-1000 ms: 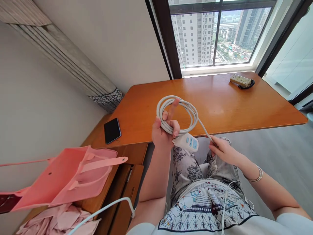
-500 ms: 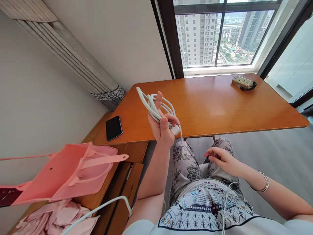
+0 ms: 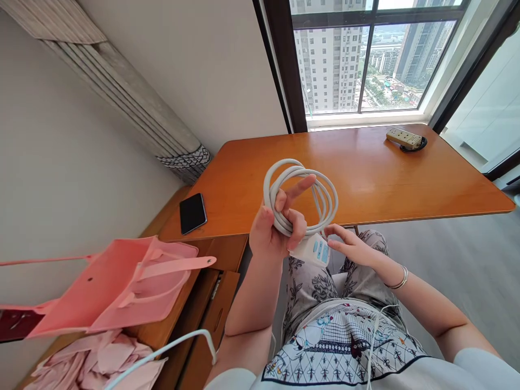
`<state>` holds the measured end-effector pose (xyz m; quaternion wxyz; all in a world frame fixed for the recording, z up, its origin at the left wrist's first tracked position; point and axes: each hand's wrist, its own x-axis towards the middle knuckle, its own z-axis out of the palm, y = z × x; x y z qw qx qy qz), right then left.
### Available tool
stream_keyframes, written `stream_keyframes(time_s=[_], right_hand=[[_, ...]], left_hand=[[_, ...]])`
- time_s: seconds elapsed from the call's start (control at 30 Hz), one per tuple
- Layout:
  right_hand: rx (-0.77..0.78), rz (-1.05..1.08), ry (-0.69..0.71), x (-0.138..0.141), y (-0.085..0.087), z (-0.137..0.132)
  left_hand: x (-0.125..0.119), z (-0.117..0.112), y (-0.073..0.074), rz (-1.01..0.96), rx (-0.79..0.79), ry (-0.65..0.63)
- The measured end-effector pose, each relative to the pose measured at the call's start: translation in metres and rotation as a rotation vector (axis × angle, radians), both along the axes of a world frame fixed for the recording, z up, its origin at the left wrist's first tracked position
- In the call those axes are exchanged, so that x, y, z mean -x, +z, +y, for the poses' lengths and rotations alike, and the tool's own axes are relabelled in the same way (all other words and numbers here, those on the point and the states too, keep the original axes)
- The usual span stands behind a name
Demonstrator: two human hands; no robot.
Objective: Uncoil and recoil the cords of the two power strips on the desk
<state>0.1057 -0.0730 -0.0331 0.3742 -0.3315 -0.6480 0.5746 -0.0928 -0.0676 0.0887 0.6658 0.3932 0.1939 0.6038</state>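
Observation:
My left hand [image 3: 276, 227] grips a coil of white cable [image 3: 300, 197] above the near edge of the wooden table [image 3: 365, 173], index finger pointing up through the loops. A white power strip with blue sockets [image 3: 314, 250] hangs from the coil just below that hand. My right hand [image 3: 353, 246] reaches in from the right, fingers spread, fingertips touching the power strip and the coil's lower end. Both hands are over my lap, in patterned trousers.
A black phone [image 3: 193, 213] lies at the table's left end. A beige power strip [image 3: 404, 138] sits at the far right by the window. A pink bag [image 3: 117, 290] and pink cloth [image 3: 81, 368] rest on a lower cabinet at left.
The left hand turned the coil from edge-on back to facing me and lowered it. The right hand rose from my lap to touch the power strip.

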Motion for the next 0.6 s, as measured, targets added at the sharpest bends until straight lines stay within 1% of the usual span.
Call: stream_keyframes(time_s=[0.07, 0.1, 0.13, 0.2, 0.23, 0.3, 0.37, 0.43, 0.53, 0.6], right_hand=[[0.097, 0.051, 0.045, 0.001, -0.006, -0.005], [0.140, 0.071, 0.039, 0.000, -0.009, -0.008], [0.163, 0.073, 0.004, -0.003, -0.011, -0.009], [0.129, -0.007, -0.123, -0.012, -0.012, -0.012], [0.075, -0.087, -0.183, -0.017, -0.011, -0.013], [-0.078, -0.305, -0.244, -0.027, -0.006, -0.018], [-0.245, -0.549, -0.247, -0.035, 0.000, -0.024], [-0.394, -0.781, -0.230, -0.039, 0.008, -0.033], [-0.642, -1.072, -0.172, -0.043, 0.026, -0.046], [-0.868, -1.128, -0.097, -0.044, 0.046, -0.052]], left_hand=[[0.001, 0.000, 0.005, 0.020, -0.011, 0.038], [0.002, 0.001, 0.006, 0.038, -0.016, 0.058], [0.003, 0.002, 0.007, 0.054, -0.021, 0.078], [0.004, 0.004, 0.007, 0.062, -0.032, 0.121], [0.004, 0.006, 0.006, 0.051, -0.047, 0.141], [0.002, 0.011, 0.004, 0.018, -0.122, 0.182], [-0.003, 0.016, 0.001, 0.001, -0.218, 0.233], [-0.008, 0.020, -0.002, 0.005, -0.273, 0.292], [-0.014, 0.022, -0.008, 0.025, -0.234, 0.360], [-0.017, 0.022, -0.013, 0.066, -0.161, 0.326]])
